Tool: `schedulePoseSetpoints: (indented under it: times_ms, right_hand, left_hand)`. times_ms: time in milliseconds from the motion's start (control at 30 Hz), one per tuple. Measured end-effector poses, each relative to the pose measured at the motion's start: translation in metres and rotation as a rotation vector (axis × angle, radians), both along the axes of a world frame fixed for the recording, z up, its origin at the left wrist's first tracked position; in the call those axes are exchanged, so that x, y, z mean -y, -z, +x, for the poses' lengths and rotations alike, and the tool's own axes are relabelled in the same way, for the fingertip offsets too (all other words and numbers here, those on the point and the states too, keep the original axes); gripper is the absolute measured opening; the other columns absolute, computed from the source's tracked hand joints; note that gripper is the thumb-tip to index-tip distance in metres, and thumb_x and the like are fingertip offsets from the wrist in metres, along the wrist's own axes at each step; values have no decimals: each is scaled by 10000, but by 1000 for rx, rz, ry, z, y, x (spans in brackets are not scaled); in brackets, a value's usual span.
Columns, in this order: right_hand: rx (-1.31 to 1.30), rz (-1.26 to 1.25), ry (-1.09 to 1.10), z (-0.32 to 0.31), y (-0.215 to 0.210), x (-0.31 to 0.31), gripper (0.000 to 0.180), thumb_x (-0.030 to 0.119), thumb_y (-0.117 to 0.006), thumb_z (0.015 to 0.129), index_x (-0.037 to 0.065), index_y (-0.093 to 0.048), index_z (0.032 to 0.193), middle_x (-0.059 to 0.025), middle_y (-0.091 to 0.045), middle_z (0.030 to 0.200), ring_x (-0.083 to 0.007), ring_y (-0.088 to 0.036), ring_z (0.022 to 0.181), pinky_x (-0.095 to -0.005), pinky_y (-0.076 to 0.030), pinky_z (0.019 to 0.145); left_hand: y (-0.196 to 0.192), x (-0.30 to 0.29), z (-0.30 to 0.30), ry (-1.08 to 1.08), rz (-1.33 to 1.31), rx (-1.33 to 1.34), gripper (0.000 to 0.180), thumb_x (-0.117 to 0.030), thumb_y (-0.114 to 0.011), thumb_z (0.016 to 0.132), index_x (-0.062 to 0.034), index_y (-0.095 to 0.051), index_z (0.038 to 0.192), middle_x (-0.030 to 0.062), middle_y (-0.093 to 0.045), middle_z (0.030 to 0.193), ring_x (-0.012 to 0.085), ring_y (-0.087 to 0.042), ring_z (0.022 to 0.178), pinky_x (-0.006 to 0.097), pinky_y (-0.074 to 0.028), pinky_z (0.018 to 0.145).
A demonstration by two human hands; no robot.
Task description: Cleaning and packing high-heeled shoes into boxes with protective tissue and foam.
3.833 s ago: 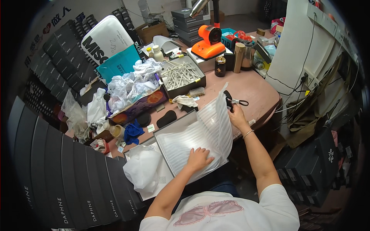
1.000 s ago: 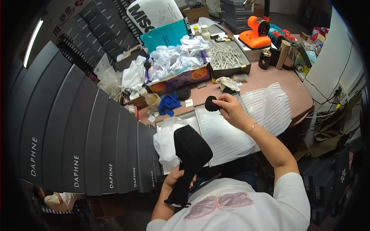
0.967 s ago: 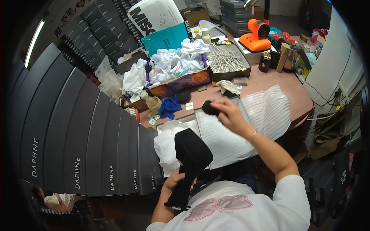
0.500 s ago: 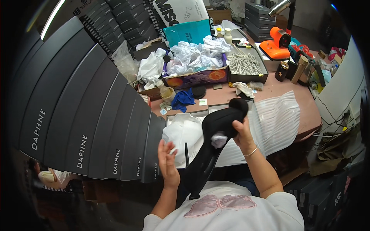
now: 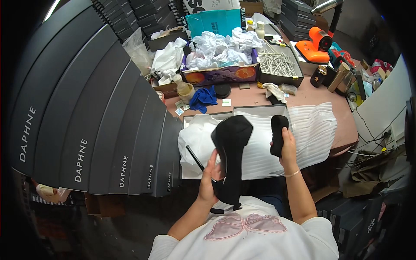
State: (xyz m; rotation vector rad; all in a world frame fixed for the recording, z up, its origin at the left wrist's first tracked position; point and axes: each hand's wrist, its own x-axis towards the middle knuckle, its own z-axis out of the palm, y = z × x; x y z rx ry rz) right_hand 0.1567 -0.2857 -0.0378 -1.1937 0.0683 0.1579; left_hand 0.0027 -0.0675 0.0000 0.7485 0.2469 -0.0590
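A black high-heeled shoe (image 5: pixel 232 143) is in my left hand (image 5: pixel 208 182), whose fingers wrap its side from the left. The shoe stands toe upward in front of my chest, and its thin heel (image 5: pixel 195 157) points out to the left. To the right, apart from the shoe, my right hand (image 5: pixel 289 149) grips a black oblong pad (image 5: pixel 278 134); whether it is a brush or a sponge I cannot tell. Below both hands lie crumpled white tissue paper (image 5: pixel 195 134) in an open box (image 5: pixel 255 109) and a ribbed white foam sheet (image 5: pixel 314 130).
Dark grey shoe boxes (image 5: pixel 93 130) stack high at my left. Behind the work area stand a carton (image 5: pixel 221 77) of crumpled paper, a tray (image 5: pixel 279 65) of white sticks, a bottle (image 5: pixel 184 89), a blue cloth (image 5: pixel 203 99) and an orange device (image 5: pixel 314 50).
My left hand, open before, now holds the shoe. The shoe has turned more upright, and my right hand has drawn away to the right with the black pad.
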Motion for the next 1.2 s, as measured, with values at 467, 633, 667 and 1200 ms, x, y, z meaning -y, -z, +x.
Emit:
schedulePoseSetpoints:
  times_ms: [467,633,667,1200]
  right_hand:
    - [1644,-798,-296,-10,-64,-52,281,132,-646,776,141,-673,1056,-27,-574,900,-168,-550,752,-345,-454,664]
    - [1396,-946,-54,42,-57,-41,290,105,-659,774,124,-681,1062,-61,-619,858,-208,-597,764,-329,-464,689]
    - [1326,-813,-42,33,-69,-51,306,73,-674,764,109,-686,1067,-77,-616,838,-207,-602,769,-317,-477,716]
    - [991,-1103,9,77,-1,-16,219,56,-659,784,98,-690,997,-93,-611,932,-281,-586,850,-402,-444,734]
  left_hand:
    - [-2,-2,-13,60,327,36,902,-689,-311,922,-61,-83,1528,166,-413,1416,242,-465,1273,362,-411,1031]
    - [0,-17,-22,101,425,143,826,-567,-380,974,-15,-97,1519,177,-370,1450,235,-416,1311,355,-354,1074]
    - [1,-21,-22,73,519,200,824,-567,-383,972,-18,-102,1519,183,-368,1451,237,-434,1298,356,-380,1057]
    - [20,-35,-22,106,-480,137,733,-585,-371,928,-107,-316,1481,281,-385,1419,283,-538,871,357,-490,689]
